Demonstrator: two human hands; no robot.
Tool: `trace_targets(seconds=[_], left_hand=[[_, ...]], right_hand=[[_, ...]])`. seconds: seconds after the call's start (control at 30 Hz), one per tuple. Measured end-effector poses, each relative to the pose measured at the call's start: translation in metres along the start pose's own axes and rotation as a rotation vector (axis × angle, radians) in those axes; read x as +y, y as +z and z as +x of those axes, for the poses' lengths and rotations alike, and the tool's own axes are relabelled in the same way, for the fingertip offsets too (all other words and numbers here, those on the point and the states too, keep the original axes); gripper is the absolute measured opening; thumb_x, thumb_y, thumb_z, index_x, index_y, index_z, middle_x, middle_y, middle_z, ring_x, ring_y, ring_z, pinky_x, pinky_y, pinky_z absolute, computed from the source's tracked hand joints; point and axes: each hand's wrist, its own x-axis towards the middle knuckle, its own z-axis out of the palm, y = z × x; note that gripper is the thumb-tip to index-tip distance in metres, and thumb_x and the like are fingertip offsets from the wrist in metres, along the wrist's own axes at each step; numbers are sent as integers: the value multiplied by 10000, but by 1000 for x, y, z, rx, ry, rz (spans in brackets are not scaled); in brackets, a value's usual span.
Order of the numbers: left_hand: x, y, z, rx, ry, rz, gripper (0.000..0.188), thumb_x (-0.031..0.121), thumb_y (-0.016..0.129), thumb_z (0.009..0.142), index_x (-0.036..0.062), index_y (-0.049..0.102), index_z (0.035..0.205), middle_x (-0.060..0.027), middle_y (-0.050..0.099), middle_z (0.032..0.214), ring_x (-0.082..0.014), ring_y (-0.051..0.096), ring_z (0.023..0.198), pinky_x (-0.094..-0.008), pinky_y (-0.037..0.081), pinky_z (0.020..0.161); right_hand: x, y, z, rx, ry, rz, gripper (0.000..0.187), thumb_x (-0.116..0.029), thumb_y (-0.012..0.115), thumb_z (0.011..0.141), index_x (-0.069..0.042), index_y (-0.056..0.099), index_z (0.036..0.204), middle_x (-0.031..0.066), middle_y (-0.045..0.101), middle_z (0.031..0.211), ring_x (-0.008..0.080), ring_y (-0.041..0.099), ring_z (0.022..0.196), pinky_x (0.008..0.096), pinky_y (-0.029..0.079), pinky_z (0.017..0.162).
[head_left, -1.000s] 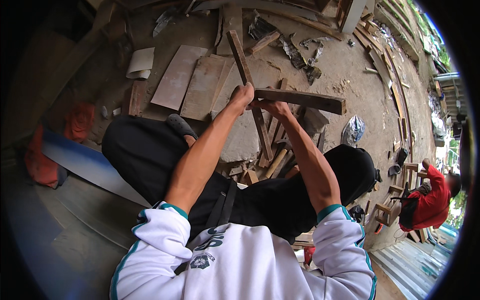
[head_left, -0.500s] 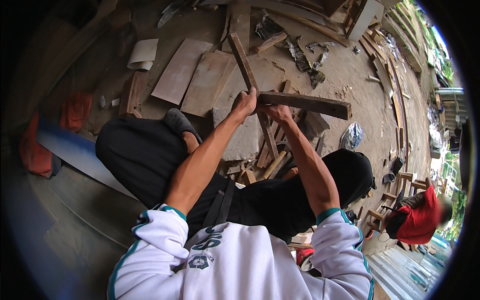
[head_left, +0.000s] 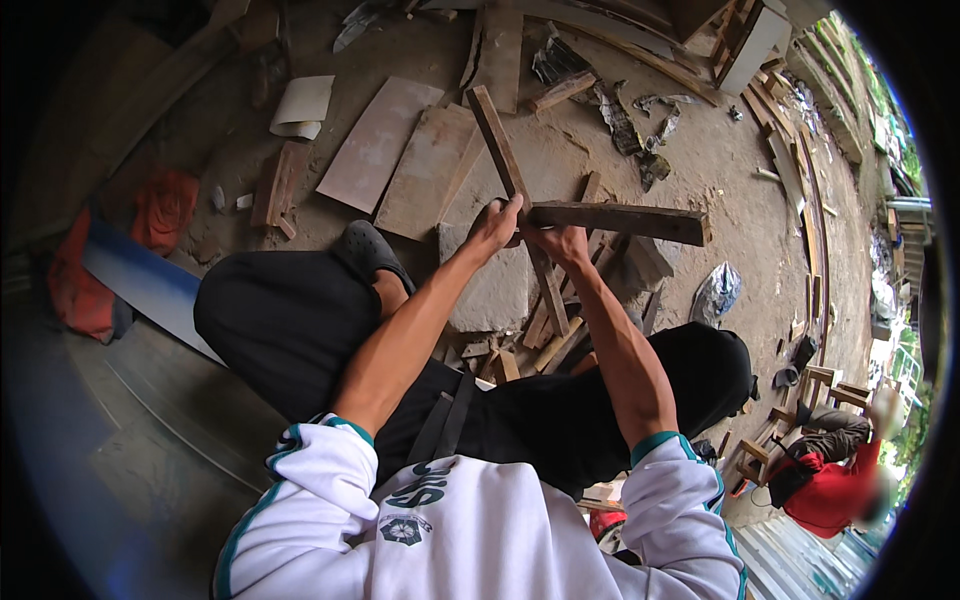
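Both hands are in front of me at a T-shaped wooden frame made of dark, worn strips. One long strip (head_left: 497, 140) slants from far left toward me, and a shorter strip (head_left: 630, 221) meets it near its middle and points right. My left hand (head_left: 495, 226) is closed around the long strip beside the joint, its thumb along the wood. My right hand (head_left: 565, 243) is closed at the joint, beneath the near end of the shorter strip, so its fingers are partly hidden. Below the frame stands a pale concrete block (head_left: 485, 295).
Flat boards (head_left: 378, 145) lie on the dirt floor ahead, with torn dark sheeting (head_left: 618, 120) beyond. Wood offcuts (head_left: 507, 365) are scattered between my legs. A plastic bag (head_left: 717, 292) rests near my right knee. At far right a person in red (head_left: 825, 492) bends near wooden stools.
My view has turned slightly, shifting the scene a little right and down. Both hands keep their hold on the wooden frame. The person in red at right has changed posture.
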Motion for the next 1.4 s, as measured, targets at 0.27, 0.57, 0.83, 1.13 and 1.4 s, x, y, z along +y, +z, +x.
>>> trace_targets(seconds=[0.27, 0.57, 0.83, 1.13, 1.4], left_hand=[[-13, -33, 37, -55, -132, -163, 491, 440, 402, 955, 41, 613, 1149, -104, 682, 1057, -214, 659, 919, -391, 509, 808], [-114, -177, 100, 563, -126, 1171, 857, 555, 707, 716, -14, 455, 1304, -237, 445, 1367, -376, 398, 1282, -465, 317, 1077], [-74, -175, 97, 377, -413, 1184, 1150, 665, 758, 607, -73, 321, 1374, -282, 403, 1386, -389, 307, 1347, -483, 215, 1131], [-75, -193, 104, 646, 13, 808, 777, 596, 616, 798, -87, 553, 1163, -316, 575, 1174, -421, 563, 1116, -475, 443, 926], [31, -221, 65, 845, 221, 759, 711, 678, 535, 805, -16, 682, 855, -230, 682, 860, -403, 658, 874, -470, 496, 748]], right_hand=[[4, -4, 9, 95, 68, 49, 188, -187, 748, 664, -15, 703, 723, 92, 682, 684, 185, 651, 641, 325, 515, 635], [16, -14, 9, 167, 217, -15, 225, -217, 749, 646, -10, 701, 722, 100, 680, 694, 224, 645, 664, 348, 509, 676], [21, -21, 10, 113, 243, -18, 219, -210, 751, 643, -13, 699, 722, 96, 680, 705, 221, 643, 681, 351, 500, 689], [31, -28, 0, 44, 147, 30, 194, -174, 751, 636, -22, 704, 748, 85, 687, 712, 194, 643, 667, 338, 502, 666], [44, -36, -24, 91, 59, 4, 199, -138, 737, 615, -25, 696, 773, 99, 676, 726, 220, 650, 679, 346, 512, 647]])
